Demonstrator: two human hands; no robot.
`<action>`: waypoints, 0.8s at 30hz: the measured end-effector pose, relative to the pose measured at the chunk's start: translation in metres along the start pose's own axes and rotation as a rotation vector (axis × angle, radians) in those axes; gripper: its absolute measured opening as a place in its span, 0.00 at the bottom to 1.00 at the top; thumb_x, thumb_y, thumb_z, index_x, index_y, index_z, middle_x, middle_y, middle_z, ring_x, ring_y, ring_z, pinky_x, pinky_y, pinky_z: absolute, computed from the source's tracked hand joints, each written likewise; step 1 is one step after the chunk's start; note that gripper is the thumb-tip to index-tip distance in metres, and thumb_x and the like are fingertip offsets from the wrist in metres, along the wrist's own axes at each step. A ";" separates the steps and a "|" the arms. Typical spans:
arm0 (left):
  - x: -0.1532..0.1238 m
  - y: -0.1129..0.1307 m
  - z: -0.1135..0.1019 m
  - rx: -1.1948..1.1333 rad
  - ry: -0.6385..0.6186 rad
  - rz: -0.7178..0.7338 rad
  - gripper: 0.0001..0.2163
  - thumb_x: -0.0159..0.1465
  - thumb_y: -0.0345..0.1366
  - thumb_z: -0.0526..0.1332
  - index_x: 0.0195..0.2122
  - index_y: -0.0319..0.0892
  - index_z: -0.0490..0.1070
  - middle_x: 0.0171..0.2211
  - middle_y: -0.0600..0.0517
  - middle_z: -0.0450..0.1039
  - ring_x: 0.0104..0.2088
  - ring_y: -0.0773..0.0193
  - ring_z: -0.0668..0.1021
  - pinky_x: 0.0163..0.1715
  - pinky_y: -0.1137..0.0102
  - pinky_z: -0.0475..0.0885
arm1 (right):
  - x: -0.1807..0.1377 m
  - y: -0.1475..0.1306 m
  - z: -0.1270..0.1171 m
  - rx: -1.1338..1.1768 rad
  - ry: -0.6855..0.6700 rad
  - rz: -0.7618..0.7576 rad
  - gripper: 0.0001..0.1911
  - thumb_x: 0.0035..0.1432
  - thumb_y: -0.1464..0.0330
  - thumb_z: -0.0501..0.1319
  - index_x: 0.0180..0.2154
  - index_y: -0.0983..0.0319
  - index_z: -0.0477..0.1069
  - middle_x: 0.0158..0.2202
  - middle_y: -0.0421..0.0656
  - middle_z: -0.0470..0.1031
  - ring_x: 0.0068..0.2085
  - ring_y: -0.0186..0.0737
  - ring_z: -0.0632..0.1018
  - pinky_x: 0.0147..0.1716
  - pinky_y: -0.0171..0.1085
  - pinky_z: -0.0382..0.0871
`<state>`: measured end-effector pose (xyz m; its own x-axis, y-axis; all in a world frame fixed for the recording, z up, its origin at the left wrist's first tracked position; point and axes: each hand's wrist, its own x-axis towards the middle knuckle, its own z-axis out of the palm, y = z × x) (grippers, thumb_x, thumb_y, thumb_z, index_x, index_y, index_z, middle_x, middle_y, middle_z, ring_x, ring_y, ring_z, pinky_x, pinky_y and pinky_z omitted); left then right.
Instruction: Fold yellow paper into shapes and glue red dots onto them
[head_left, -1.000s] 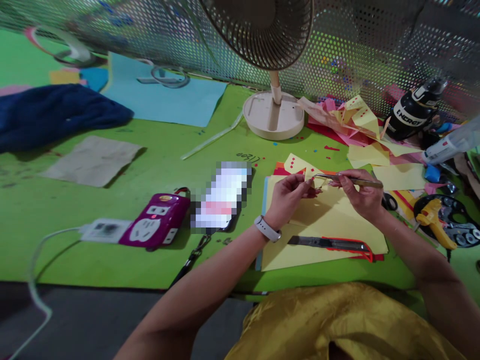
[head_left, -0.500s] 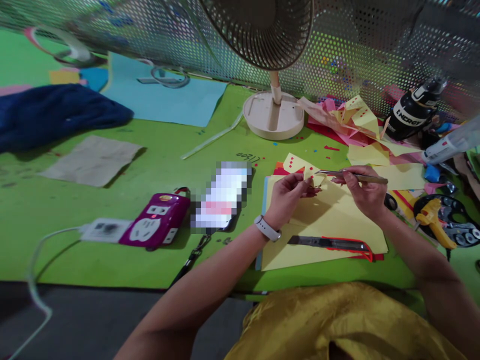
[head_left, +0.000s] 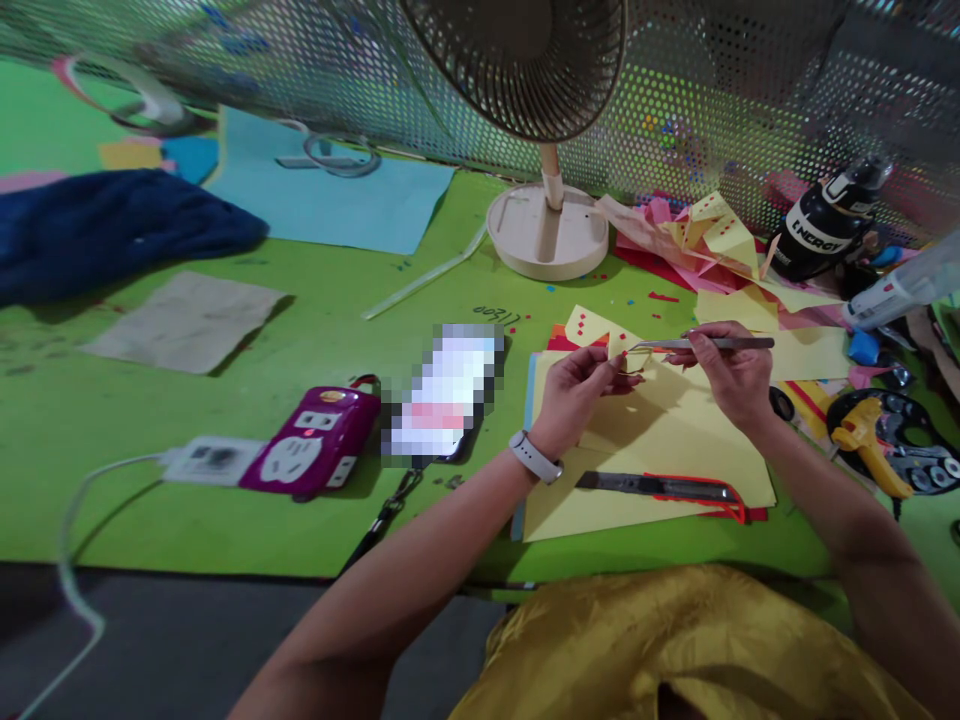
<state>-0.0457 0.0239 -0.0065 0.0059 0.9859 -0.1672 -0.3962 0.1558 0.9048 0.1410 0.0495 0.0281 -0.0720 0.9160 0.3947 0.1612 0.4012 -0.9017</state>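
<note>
My left hand (head_left: 581, 388), with a white watch band at the wrist, pinches a small piece of yellow paper (head_left: 598, 326) that carries red diamond-shaped bits. Between the fingers of my right hand (head_left: 731, 372) is a pair of tweezers (head_left: 720, 343), held nearly level. Their bent tip points left and reaches the yellow paper by my left fingertips; whether it grips a bit there is too small to tell. Beneath both hands lies a stack of yellow sheets (head_left: 675, 435). A utility knife (head_left: 652, 486) with a red-edged handle rests on the stack, nearer my body.
Left of the stack are a phone (head_left: 444, 395) with a blurred screen and a purple power adapter (head_left: 315, 440). A fan (head_left: 547, 250) stands behind. Paper scraps (head_left: 712, 240), a black bottle (head_left: 817, 235) and a glue gun (head_left: 862, 435) lie to the right.
My right hand and the tweezers have shifted slightly; the tweezers' back end has risen, so they lie flatter. My left hand stays in place with the yellow paper.
</note>
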 end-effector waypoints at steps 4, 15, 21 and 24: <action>0.000 0.000 0.000 -0.014 0.007 -0.010 0.20 0.50 0.49 0.75 0.29 0.42 0.70 0.25 0.54 0.78 0.30 0.59 0.85 0.34 0.66 0.83 | 0.001 -0.002 0.000 0.039 -0.005 0.010 0.14 0.60 0.56 0.67 0.36 0.60 0.72 0.25 0.38 0.81 0.26 0.39 0.84 0.26 0.33 0.81; 0.000 -0.001 -0.001 0.004 -0.005 -0.001 0.18 0.52 0.48 0.74 0.30 0.42 0.71 0.27 0.53 0.78 0.30 0.60 0.85 0.35 0.66 0.83 | 0.004 0.002 -0.001 0.054 -0.016 0.087 0.18 0.58 0.52 0.67 0.36 0.60 0.72 0.24 0.39 0.81 0.26 0.40 0.85 0.24 0.33 0.80; 0.000 -0.001 -0.001 -0.008 -0.006 0.002 0.17 0.53 0.47 0.74 0.30 0.41 0.71 0.27 0.53 0.78 0.30 0.61 0.85 0.34 0.67 0.83 | 0.003 0.002 0.000 0.072 -0.012 0.085 0.18 0.58 0.53 0.68 0.37 0.61 0.72 0.24 0.40 0.82 0.27 0.41 0.85 0.24 0.33 0.79; 0.000 -0.002 -0.001 -0.039 -0.006 -0.003 0.17 0.52 0.46 0.74 0.30 0.41 0.71 0.26 0.54 0.78 0.29 0.61 0.85 0.34 0.67 0.83 | 0.003 0.002 0.000 0.072 -0.014 0.092 0.17 0.59 0.54 0.68 0.38 0.61 0.73 0.25 0.40 0.82 0.27 0.40 0.85 0.24 0.33 0.79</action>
<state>-0.0458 0.0234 -0.0082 0.0123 0.9859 -0.1671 -0.4315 0.1560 0.8885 0.1415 0.0529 0.0275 -0.0735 0.9488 0.3074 0.0968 0.3135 -0.9446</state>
